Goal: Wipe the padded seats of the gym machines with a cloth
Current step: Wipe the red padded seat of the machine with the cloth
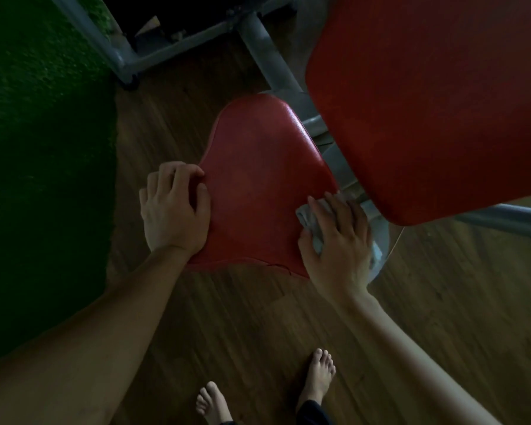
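A red padded seat [258, 185] sits in the middle of the head view, narrow at the far end and wide near me, with a small tear on its near edge. My left hand [174, 207] rests on the seat's left edge, fingers curled over the rim. My right hand [337, 237] presses a crumpled grey cloth [311, 223] against the seat's right edge; most of the cloth is hidden under the palm. A large red back pad [426, 102] rises at the upper right.
Grey metal frame tubes [270, 56] run behind and under the seat. Green artificial turf [43, 148] covers the left side. Brown wood-look flooring [227, 326] lies below, with my two bare feet [318, 378] near the bottom edge.
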Demonstrator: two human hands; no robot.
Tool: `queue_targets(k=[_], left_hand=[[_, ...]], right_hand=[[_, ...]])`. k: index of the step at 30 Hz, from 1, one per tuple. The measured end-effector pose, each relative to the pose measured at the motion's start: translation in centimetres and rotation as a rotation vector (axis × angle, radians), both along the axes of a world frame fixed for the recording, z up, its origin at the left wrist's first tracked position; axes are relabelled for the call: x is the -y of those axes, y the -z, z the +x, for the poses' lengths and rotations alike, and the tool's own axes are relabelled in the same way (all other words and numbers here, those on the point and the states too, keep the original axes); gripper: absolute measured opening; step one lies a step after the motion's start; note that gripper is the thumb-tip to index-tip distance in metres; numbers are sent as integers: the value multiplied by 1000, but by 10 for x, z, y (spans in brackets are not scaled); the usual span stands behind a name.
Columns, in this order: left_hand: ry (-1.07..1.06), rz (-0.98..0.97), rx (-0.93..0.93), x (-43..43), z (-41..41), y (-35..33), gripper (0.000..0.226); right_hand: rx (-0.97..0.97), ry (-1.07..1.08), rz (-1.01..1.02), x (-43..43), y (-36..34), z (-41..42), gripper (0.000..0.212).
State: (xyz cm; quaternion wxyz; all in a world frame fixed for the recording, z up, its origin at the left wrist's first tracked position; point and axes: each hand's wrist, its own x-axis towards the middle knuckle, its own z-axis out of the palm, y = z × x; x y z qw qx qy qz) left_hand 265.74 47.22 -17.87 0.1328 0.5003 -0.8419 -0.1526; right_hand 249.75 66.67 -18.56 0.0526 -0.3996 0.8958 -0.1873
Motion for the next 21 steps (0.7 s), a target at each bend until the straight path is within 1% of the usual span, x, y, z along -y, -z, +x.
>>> queue_targets(k=[4,7,9,14,18,21], left_hand=[[0,12,-28,0,0,1,20],[17,4,-52,1,1,1,21],[34,9,-67,3,3,2,22],[63,18,-130,5,7,4,20],[105,2,-160,5,9,6,21],[140,-25,-154,6,14,9,24]], right_hand=[[-68,-109,28,30,4,-6,44],[-93,-117,60,36,8,-10,44],[-105,-81,27,37,13,-7,41],[-132,4,-139,38,20,-2,39],[-192,-34,-201,35,25,-6,38],[-208,-106,-193,35,25,-2,39]])
